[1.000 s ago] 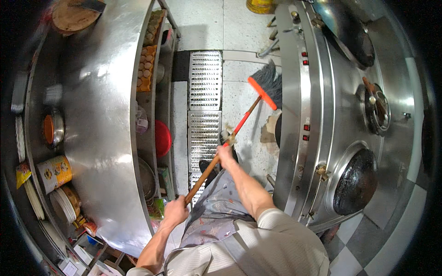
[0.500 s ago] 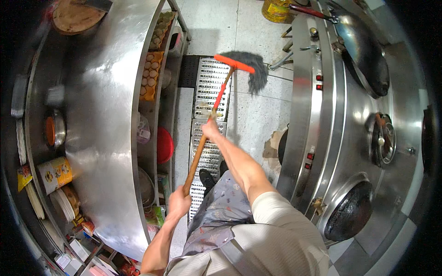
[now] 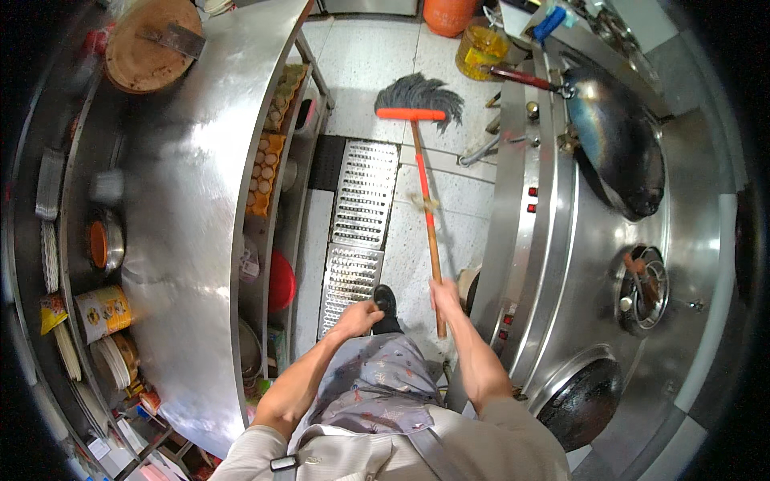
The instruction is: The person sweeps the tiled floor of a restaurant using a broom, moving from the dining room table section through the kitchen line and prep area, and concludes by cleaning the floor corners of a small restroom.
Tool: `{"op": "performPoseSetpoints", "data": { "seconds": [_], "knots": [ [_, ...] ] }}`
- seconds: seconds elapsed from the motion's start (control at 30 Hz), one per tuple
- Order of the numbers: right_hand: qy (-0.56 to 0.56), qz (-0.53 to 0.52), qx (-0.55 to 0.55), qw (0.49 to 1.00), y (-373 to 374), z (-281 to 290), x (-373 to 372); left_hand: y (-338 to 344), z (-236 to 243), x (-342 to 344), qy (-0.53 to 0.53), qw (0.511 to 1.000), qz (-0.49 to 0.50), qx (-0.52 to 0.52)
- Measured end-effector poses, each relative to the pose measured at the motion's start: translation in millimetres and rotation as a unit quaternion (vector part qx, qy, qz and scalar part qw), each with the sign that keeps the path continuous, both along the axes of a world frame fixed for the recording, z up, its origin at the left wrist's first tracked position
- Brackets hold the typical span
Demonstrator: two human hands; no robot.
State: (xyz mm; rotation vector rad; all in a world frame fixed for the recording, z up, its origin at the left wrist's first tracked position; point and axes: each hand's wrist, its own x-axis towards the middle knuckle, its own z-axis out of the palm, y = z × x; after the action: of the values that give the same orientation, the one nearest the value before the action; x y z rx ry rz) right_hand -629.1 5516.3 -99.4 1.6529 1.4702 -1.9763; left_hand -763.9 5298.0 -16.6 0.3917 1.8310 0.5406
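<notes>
My right hand (image 3: 445, 297) grips the lower wooden part of a mop handle (image 3: 419, 168), which runs away from me to an orange bar (image 3: 401, 114) with dark grey strands (image 3: 411, 92) on the floor (image 3: 357, 56). My left hand (image 3: 359, 319) is off the handle, fingers curled with nothing visible in them, above my apron and black shoe (image 3: 385, 301). A perforated metal drain cover (image 3: 361, 192) runs along the floor left of the handle.
A steel counter (image 3: 184, 240) with shelves of eggs (image 3: 263, 176) lines my left. A steel stove (image 3: 545, 264) with dark woks (image 3: 613, 148) lines my right. A yellow container (image 3: 481, 48) and an orange cylinder (image 3: 445, 14) stand beyond the mop.
My left hand has let go of the handle. My right hand has moved right and lower in the picture; the mop head sits farther forward and the handle is straighter.
</notes>
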Motion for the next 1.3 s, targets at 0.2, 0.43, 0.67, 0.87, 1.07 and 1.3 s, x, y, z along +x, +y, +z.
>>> {"op": "performPoseSetpoints", "data": {
  "seconds": [0.2, 0.43, 0.67, 0.87, 1.07, 1.3],
  "knots": [
    [-0.106, 0.111, 0.068, 0.986, -15, 62, 129, -76, -31, -31, -0.055, 0.954, 0.293, -0.021],
    [-0.168, 0.285, 0.263, 0.906, 21, 48, 87, -134, -63, -79, -0.025, 0.942, 0.269, -0.198],
    [-0.134, 0.332, 0.261, 0.896, 158, 23, -104, -92, -144, -191, -0.026, 0.986, 0.164, -0.018],
    [-0.135, 0.464, 0.272, 0.832, 236, 79, -285, 149, 16, -317, -0.037, 0.945, 0.314, 0.083],
    [-0.086, 0.504, 0.31, 0.802, 296, 82, -468, 226, 35, -378, -0.044, 0.936, 0.328, 0.117],
    [-0.071, 0.615, 0.366, 0.695, 399, 90, -635, 256, 41, -451, -0.024, 0.929, 0.363, 0.059]
  ]
}}
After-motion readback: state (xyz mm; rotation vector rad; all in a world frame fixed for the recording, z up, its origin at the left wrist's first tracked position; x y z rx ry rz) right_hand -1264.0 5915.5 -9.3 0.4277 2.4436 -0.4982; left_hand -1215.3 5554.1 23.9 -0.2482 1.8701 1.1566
